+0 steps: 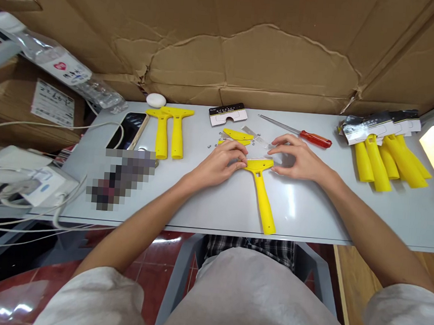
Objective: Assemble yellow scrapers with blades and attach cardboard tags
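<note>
A yellow plastic scraper (262, 195) lies on the table before me, its head away from me and its handle toward me. My left hand (224, 164) has thumb and fingers closed on the left end of the scraper's head. At the other end, my right hand (297, 158) is open, thumb and fingers apart, its thumb close to the head's right corner. A thin blade strip (261, 142) lies just beyond my right fingertips. Behind my left hand are loose yellow head pieces (238, 134) and several small metal bits, partly covered by my fingers.
A red-handled screwdriver (315, 138) and a black-and-white card (228, 114) lie farther back. Two yellow scrapers (178, 135) rest at left near a phone (124, 129). Several carded yellow handles (378, 166) are piled at right. Cables, a power strip (46, 185) and a bottle (67, 68) crowd the left.
</note>
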`<state>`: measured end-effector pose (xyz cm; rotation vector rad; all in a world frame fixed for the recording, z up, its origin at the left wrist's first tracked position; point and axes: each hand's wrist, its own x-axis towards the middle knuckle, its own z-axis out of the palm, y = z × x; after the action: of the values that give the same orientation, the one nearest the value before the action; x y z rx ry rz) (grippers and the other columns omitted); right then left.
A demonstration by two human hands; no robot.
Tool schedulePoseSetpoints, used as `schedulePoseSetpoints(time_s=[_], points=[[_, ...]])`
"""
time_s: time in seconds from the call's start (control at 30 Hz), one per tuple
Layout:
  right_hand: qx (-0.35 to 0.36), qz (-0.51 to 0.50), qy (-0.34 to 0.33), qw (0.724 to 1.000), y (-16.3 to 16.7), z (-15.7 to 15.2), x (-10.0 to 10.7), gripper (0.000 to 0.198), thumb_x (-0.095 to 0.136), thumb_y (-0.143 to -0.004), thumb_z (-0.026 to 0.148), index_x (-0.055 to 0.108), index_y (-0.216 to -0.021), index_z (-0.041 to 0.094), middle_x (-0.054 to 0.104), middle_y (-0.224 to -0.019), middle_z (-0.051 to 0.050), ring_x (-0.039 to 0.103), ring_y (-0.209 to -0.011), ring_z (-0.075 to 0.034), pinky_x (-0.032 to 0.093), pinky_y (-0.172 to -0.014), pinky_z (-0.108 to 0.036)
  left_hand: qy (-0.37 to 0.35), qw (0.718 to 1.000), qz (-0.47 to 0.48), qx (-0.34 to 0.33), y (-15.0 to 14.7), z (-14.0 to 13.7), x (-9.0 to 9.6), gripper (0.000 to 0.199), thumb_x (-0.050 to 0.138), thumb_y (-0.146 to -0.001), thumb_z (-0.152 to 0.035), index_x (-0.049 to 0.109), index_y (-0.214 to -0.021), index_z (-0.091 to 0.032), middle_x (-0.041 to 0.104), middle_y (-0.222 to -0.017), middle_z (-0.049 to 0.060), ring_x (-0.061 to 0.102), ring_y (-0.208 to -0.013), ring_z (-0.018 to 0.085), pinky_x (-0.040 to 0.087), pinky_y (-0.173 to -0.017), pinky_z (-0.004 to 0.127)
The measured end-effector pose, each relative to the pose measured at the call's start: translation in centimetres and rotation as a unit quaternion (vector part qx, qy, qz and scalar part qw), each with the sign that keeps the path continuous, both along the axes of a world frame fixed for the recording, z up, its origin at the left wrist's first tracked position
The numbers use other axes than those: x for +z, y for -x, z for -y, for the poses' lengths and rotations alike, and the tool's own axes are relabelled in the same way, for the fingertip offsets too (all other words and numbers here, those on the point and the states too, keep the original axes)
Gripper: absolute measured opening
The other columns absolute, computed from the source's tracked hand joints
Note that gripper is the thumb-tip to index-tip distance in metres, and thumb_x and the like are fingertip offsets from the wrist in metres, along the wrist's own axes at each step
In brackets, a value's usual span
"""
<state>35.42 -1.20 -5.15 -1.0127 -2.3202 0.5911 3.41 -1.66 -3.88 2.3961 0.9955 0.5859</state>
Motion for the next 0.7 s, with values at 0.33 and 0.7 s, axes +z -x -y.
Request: schedulePoseSetpoints(time_s=[0.33, 0.7], points=[[-0.003, 0.000, 0.010, 1.000, 0.01, 0.03, 0.19, 0.041, 0.087, -0.085, 0.039, 0.082, -0.125, 0.035, 0.066, -0.143, -0.009, 0.064, -0.136, -0.036, 0.048, -0.120, -0.062, 0.006, 1.000, 0.001, 0.016, -0.16, 0.11, 0.20, 0.018, 0.065, -0.105, -0.032, 0.081, -0.101, -0.024, 0.074, -0.127, 0.008, 0.068, -0.124, 0.029, 0.052, -0.114, 0.051], [0.001, -0.006, 0.001, 1.000, 0.01, -0.08, 0.17, 0.039, 0.086, -0.086, 0.041, 0.083, -0.123, 0.034, 0.066, -0.141, -0.009, 0.065, -0.133, -0.035, 0.050, -0.119, -0.061, 0.011, 1.000, 0.002, 0.006, 0.14, -0.06, 0.42, 0.019, 0.068, -0.104, -0.033, 0.084, -0.112, -0.026, 0.073, -0.132, 0.009, 0.067, -0.128, 0.030, 0.050, -0.118, 0.052]])
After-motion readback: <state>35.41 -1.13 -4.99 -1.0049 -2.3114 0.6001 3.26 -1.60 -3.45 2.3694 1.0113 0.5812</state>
